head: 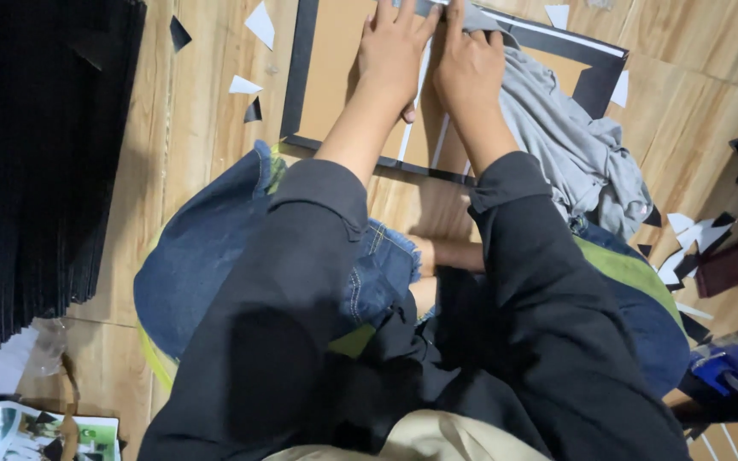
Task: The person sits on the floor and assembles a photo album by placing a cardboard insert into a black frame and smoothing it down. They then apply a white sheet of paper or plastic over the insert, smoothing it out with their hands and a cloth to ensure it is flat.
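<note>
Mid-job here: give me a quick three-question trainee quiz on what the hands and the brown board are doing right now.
1. True or false: both hands press flat on the brown board.
2. What lies right of the right hand? A) grey cloth B) blue shoe C) black stack
3. What colour is the border round the board?

Key:
1. True; the left hand and right hand lie side by side on it.
2. A, the grey cloth.
3. Black, the black border.
</note>
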